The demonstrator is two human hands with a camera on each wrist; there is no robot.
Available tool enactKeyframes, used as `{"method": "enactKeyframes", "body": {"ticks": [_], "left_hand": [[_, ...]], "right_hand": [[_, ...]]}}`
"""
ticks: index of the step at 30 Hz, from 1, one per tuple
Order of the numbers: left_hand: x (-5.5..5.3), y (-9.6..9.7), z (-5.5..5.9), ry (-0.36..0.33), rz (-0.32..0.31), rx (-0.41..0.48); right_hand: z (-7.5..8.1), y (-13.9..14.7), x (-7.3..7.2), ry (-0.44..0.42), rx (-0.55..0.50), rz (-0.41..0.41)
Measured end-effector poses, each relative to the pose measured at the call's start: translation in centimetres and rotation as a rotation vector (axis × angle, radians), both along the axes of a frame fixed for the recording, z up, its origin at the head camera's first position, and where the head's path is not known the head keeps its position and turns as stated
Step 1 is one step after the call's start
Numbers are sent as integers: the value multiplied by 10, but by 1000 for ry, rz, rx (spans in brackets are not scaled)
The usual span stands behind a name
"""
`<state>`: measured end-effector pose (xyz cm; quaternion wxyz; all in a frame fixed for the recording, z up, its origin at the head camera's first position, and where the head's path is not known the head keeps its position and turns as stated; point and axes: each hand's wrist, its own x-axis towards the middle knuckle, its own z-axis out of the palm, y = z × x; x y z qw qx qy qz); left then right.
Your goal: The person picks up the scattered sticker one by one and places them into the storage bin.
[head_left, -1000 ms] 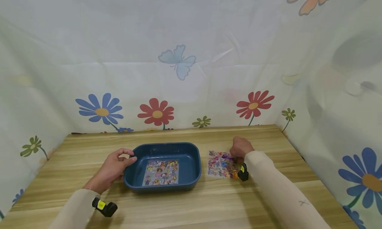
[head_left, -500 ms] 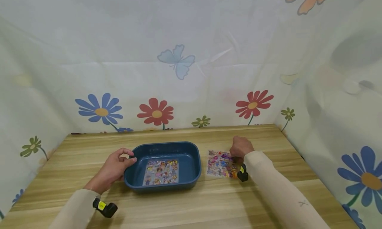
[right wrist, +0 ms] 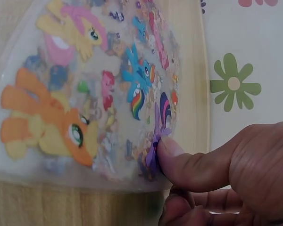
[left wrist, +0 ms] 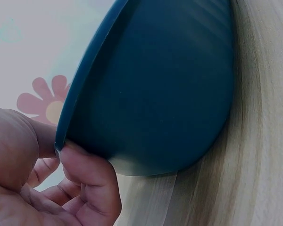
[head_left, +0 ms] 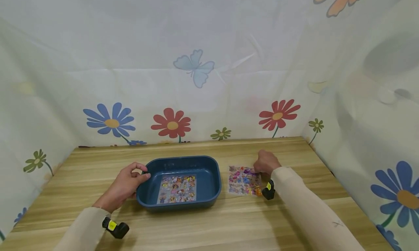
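My left hand [head_left: 126, 182] pinches the left rim of a dark blue rectangular basin [head_left: 208, 182] between thumb and curled fingers. The left wrist view shows the thumb inside the rim and the fingers against the outer wall of the basin [left wrist: 160, 84]. Inside the basin lies a clear sheet of small colourful stickers [head_left: 177, 189]. To the right of the basin is another sticker sheet [head_left: 242, 180] on the table. My right hand [head_left: 266, 162] pinches its right edge, thumb on top. Cartoon ponies cover this translucent sticker sheet [right wrist: 99, 108] in the right wrist view, with more figures showing through from below.
The wood-grain table [head_left: 226, 225] ends at the back against a white curtain [head_left: 229, 102] printed with flowers and a butterfly. Curtain sides also flank the table left and right. Black wrist cameras sit on both cuffs.
My right hand and wrist have shifted slightly to the right, still pinching the sheet's edge. The left hand and the basin stay in place.
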<state>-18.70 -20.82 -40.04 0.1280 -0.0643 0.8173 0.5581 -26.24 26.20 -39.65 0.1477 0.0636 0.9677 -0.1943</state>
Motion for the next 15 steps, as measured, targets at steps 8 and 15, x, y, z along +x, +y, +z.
{"method": "enactKeyframes", "body": {"ticks": [8,15], "left_hand": [[2,0,-1,3,-2,9],[1,1,0,7,2,-4]], "right_hand": [[-3,4,4,84,-6,53],[-4,5,7,116,-49,72]]}}
